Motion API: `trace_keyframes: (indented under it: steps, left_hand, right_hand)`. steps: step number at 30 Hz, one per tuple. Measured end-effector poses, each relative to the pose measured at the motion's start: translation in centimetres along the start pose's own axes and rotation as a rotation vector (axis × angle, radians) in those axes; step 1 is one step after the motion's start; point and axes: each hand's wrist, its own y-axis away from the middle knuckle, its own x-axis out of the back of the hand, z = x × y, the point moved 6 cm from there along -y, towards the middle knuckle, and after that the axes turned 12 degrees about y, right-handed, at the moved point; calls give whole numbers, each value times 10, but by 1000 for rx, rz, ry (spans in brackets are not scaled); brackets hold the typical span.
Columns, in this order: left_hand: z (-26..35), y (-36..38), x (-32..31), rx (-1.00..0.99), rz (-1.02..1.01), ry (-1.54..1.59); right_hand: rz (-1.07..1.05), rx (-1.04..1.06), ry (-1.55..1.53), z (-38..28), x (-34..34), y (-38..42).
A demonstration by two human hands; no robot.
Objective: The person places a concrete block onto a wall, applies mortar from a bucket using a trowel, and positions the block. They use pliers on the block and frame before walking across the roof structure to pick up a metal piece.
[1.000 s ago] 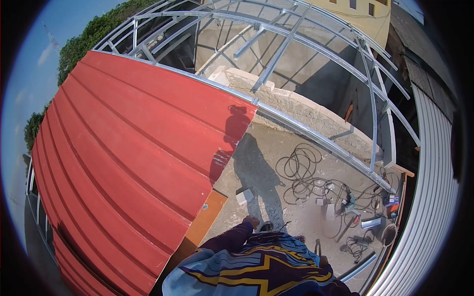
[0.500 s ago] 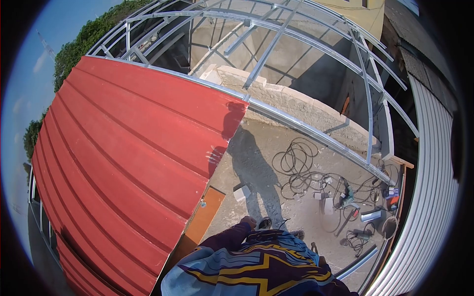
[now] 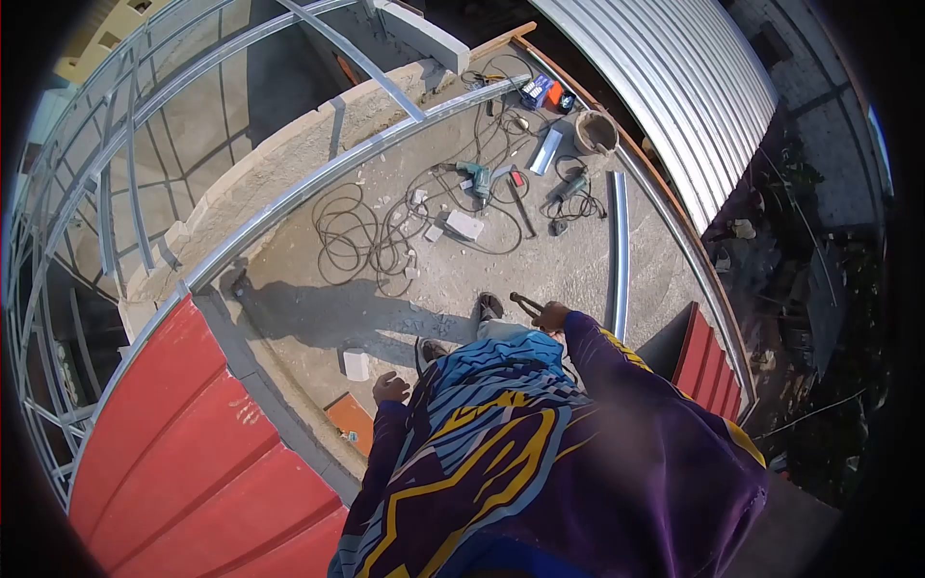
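Observation:
My right hand (image 3: 552,317) is closed round a short dark hand tool (image 3: 525,303), held low in front of my right side; its exact kind is too small to make out. On the other side, my left hand (image 3: 391,387) hangs with its fingers loosely bent and apart, nothing visible in it. Near that hand lie a white block (image 3: 356,364) and an orange board (image 3: 351,422). Further out on the concrete floor are a green power drill (image 3: 474,181), a hammer (image 3: 521,207) and an angle grinder (image 3: 570,185) with its cord.
Red roofing sheets (image 3: 183,414) lie at the left beside a metal beam (image 3: 289,202). Tangled cables (image 3: 352,236) spread over the floor. A bucket (image 3: 595,133) and a metal channel (image 3: 619,250) stand right. Beyond the floor's edge are corrugated sheets (image 3: 674,87) and a drop.
My view has swung right and down, so the red roofing now sits lower left and the tools nearer the middle. My right arm and the tool it holds now show more fully.

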Motion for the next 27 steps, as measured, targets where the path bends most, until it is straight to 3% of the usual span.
trace_keyframes:
  steps: [2, 3, 4, 5, 6, 7, 8, 9, 11, 13, 15, 16, 17, 19, 21, 22, 23, 27]
  left_hand:
    - [13, 12, -11, -9, 10, -94]
    - [18, 13, -13, -165, -16, -275]
    - [21, 14, -15, -323, -38, -445]
    - [16, 7, -12, -315, -37, -467]
    - [13, -2, -12, -373, -83, -537]
    - [24, 2, -22, -434, -134, -606]
    - [27, -2, -22, -281, -39, -518]
    - [50, 16, -37, -275, -50, -541]
    - [88, 46, -62, -163, -86, -474]
    - [79, 4, -46, -145, -110, -441]
    - [84, -24, -49, -493, -386, -820]
    - [112, 5, -70, -221, -178, -631]
    - [90, -36, -57, -505, -399, -702]
    - [93, -53, -69, -624, -439, -969]
    - [117, -41, -98, -184, -194, -729]
    - [104, -64, -97, -50, -211, -561]
    - [111, -67, -109, -16, -212, -543]
    - [150, -89, -154, -16, -222, -484]
  right_hand:
    - [9, 47, 88, -8, 15, 26]
    - [2, 82, 113, -11, 19, 37]
    - [32, -61, -189, -10, 34, 67]
    - [60, -205, -484, -7, 41, 91]
    - [43, 6, -413, 9, 19, 60]
    - [35, 4, -432, 11, 19, 64]
    - [18, -140, -691, 22, 15, 71]
    - [0, -291, -948, 32, 7, 81]
    - [27, -329, -977, 42, -4, 88]
    - [-28, -373, -843, 44, -3, 93]
    - [-31, -367, -847, 44, -15, 97]
    - [-46, -408, -913, 44, -20, 100]
    - [-48, -435, -972, 43, -16, 96]
    - [-39, -443, -926, 34, -6, 102]
    - [-38, -403, -852, 38, -18, 87]
    - [51, -265, -611, 40, -14, 74]
    - [130, -134, -367, 40, -6, 59]
    - [222, -77, -175, 47, 2, 29]
